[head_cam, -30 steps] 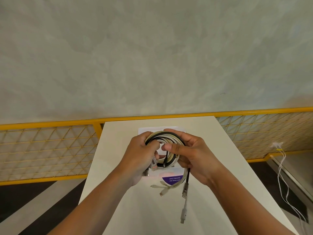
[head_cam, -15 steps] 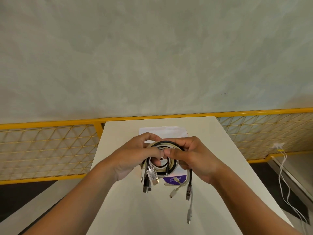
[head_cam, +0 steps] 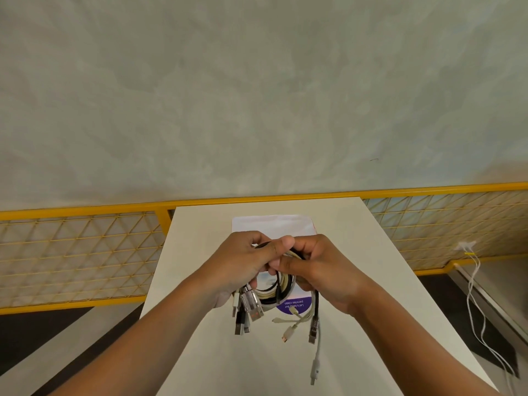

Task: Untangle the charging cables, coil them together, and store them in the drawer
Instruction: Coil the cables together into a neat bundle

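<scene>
Item: left grip (head_cam: 240,267) and right grip (head_cam: 320,270), both clamped on the cable coil (head_cam: 281,290). They sit closer than half a second ago, thumbs now meeting over its top.
Coil: black and white loops, held above the worktop (head_cam: 200,352), plug ends (head_cam: 245,315) dangling below it.
Under the coil I read, upside down on a white card (head_cam: 300,303): "Let's keep our pantries clean".

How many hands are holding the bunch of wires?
2. The left hand grips the coil of cables on its left side; the right hand grips its right side, above the white table.
</scene>
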Demonstrator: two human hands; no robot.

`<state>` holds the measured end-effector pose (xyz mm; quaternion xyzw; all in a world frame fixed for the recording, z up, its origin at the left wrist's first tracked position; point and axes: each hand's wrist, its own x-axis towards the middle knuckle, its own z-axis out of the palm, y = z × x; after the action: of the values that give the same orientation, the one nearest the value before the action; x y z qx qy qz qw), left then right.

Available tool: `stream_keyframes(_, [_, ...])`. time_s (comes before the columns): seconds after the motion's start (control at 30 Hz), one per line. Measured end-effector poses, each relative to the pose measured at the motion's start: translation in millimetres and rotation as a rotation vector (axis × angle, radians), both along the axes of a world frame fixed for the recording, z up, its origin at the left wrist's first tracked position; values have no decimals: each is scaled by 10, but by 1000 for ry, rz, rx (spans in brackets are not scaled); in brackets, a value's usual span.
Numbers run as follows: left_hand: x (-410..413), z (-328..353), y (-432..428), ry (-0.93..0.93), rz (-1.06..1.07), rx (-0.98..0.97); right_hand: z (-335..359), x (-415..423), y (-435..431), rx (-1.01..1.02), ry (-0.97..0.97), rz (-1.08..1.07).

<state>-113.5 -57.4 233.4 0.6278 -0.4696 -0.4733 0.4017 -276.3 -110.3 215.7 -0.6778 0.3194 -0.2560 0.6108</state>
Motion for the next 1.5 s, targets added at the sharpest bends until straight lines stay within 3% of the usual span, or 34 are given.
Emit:
stream_keyframes(0.37, [39, -65, 12, -45, 74, -45, 200, -28, -32, -132, 109, -15])
stream_keyframes(0.97, [54, -75, -18, -28, 145, -119, 121, 21, -10, -3, 55, -153])
stream_keyframes(1.5, [19, -22, -1, 46, 131, -179, 175, 18, -21, -81, 62, -142])
